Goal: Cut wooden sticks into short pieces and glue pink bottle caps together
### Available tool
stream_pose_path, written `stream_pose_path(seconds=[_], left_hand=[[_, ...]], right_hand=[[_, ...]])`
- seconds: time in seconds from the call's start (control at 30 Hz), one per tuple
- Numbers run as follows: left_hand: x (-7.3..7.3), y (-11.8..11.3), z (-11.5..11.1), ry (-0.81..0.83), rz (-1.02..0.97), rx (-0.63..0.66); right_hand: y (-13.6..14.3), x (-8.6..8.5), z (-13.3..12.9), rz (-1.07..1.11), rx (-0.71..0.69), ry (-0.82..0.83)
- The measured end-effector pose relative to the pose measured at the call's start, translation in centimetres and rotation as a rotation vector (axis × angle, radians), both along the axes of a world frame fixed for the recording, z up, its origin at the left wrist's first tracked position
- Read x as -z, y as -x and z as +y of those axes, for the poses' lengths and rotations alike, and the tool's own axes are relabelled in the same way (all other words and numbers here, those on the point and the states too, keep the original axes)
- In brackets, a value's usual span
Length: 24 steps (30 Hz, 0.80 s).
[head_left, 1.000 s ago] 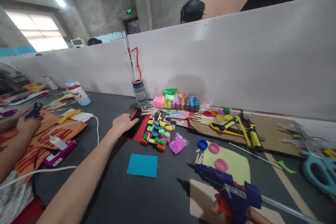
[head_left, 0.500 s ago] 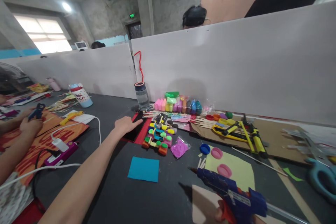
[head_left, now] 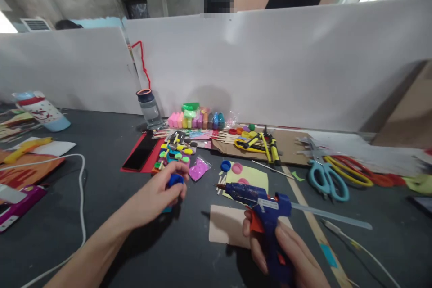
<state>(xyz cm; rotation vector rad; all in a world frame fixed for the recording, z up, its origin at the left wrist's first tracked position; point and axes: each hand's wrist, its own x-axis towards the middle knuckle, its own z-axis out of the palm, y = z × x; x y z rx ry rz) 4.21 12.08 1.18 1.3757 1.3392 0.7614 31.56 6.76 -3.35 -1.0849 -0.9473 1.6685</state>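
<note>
Off the black phone (head_left: pixel 140 153) at far left, the left hand (head_left: pixel 157 195) has come nearer and rightward; its thumb and curled fingers grasp a small blue piece (head_left: pixel 175 180) above the blue card (head_left: pixel 167 210), mostly hidden below. Beyond that hand lie the colourful clay pieces (head_left: pixel 177 155), with a purple packet (head_left: pixel 199 169) just to their right. On the near right, the right hand (head_left: pixel 299 254) clasps the blue glue gun (head_left: pixel 268 204) by its handle, nozzle pointing left, over the beige sheet (head_left: pixel 221 229).
</note>
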Motion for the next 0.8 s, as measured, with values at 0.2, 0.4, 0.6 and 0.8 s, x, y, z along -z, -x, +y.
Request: stream_pose_path(seconds=[0.2,0.4,0.6,0.8], left_hand=[[2.2,-4.5,-2.8,0.252,-0.324,0.158],[4.8,-6.7,-2.9,0.434,-0.607,-0.022],[5.1,-6.9,-3.2,0.363,-0.579,0.013],[4.8,-6.3,-3.4,0.244,-0.539,-0.059]], right_hand=[[-0.3,0.2,-0.5,0.052,-0.039,-0.064],[-0.8,1.0,-0.1,0.071,-0.031,-0.113],[-0.7,1.0,-0.4,-0.01,-0.069,-0.083],[-0.8,1.0,-0.6,-0.048,-0.053,-0.072]])
